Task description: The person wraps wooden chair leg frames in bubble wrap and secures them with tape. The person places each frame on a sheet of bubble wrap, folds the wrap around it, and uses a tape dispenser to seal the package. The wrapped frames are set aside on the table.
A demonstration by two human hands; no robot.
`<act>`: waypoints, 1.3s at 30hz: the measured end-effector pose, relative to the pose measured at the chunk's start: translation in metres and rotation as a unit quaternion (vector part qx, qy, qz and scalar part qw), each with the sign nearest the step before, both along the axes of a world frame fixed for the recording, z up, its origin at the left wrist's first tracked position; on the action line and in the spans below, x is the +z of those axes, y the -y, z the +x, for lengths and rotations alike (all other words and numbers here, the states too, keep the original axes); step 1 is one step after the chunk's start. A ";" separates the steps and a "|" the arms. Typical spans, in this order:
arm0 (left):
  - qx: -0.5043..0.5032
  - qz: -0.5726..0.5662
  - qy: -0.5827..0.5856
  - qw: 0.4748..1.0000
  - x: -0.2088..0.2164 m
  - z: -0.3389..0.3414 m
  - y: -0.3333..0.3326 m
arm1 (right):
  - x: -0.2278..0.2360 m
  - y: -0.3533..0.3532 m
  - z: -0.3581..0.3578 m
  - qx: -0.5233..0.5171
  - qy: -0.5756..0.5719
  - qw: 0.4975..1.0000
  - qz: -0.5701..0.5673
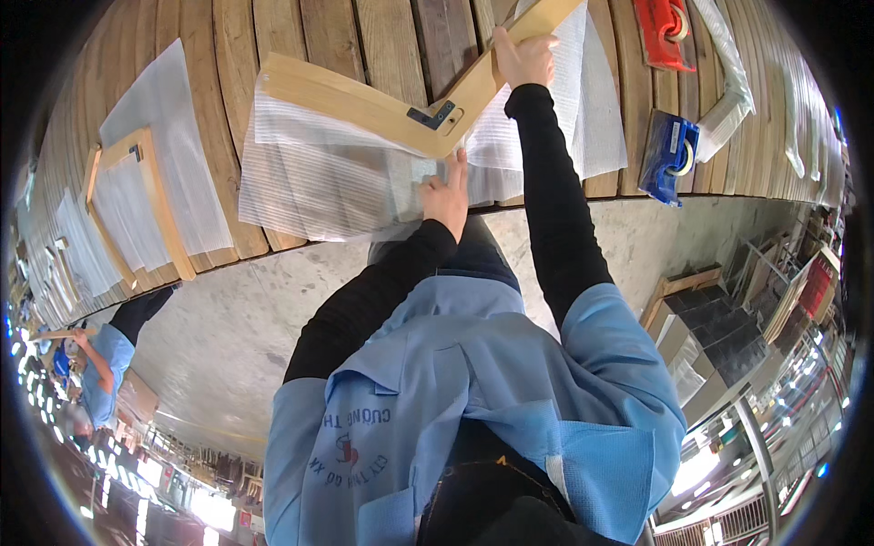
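Observation:
An L-shaped wooden frame piece (364, 111) lies on the slatted wooden table, its corner toward me. A dark metal corner bracket (432, 116) sits inside its joint. My right hand (524, 56) is closed around the arm that runs up to the far right. Below the corner, my left hand (446, 193) has its index and middle fingers stretched out, the fingertips close to the wood. Translucent foam sheets (319, 187) lie under the piece, and another foam sheet (587, 118) spreads beneath its right arm.
A red tape dispenser (663, 36) and a blue tape dispenser (672, 156) lie to the right. Plastic-wrapped strips (728, 109) are beside them. On the left stands a wooden frame (157, 196) on foam. A co-worker (109, 364) is at the far left; stacked panels (715, 337) stand at the right.

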State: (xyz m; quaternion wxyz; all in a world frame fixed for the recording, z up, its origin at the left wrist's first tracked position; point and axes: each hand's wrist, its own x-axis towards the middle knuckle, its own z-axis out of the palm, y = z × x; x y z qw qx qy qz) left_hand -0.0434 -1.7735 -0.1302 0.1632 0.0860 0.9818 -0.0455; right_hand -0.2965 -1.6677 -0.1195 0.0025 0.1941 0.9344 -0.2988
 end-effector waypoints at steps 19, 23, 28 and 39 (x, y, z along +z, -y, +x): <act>0.007 0.457 -0.041 0.888 0.007 0.014 0.086 | -0.012 0.005 -0.016 -0.013 0.187 0.970 0.156; 0.263 0.294 -0.157 0.905 -0.016 0.113 0.184 | 0.004 0.026 0.090 0.234 -0.208 0.942 0.122; 0.025 0.179 -0.046 0.982 -0.041 0.127 0.286 | -0.011 0.089 0.271 0.571 -0.047 0.819 0.025; -0.178 0.375 -0.151 0.897 0.057 -0.074 0.292 | 0.037 0.016 0.202 0.330 0.021 0.928 -0.169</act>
